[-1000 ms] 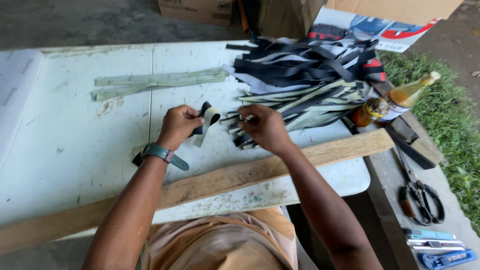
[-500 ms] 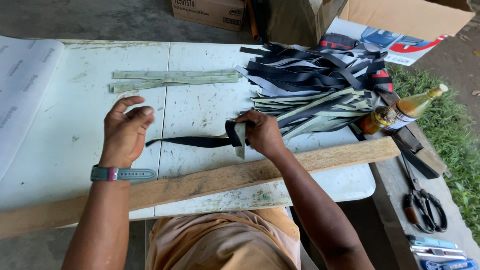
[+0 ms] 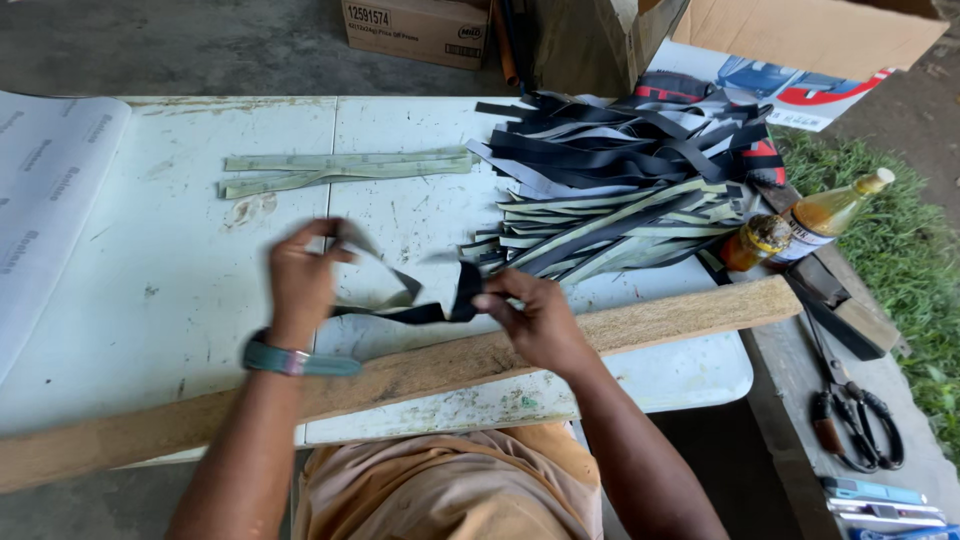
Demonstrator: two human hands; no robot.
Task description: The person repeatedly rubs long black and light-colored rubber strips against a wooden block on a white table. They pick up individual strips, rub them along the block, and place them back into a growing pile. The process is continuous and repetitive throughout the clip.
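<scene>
Fingers (image 3: 490,300) of my right hand (image 3: 535,320) pinch one end of a dark strip (image 3: 420,313). My left hand (image 3: 300,278) grips the other end, raised, though blur keeps me from judging how tightly. Between them the strip runs roughly left to right just above the white table (image 3: 160,290), sagging and twisted. The pile of cut strips (image 3: 620,190) lies beyond, nearer my right hand.

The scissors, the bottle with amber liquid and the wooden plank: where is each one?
scissors (image 3: 858,432), head view, on the dark handles.
bottle (image 3: 828,214), head view, on its amber body.
wooden plank (image 3: 660,322), head view, on its bare right stretch.
</scene>
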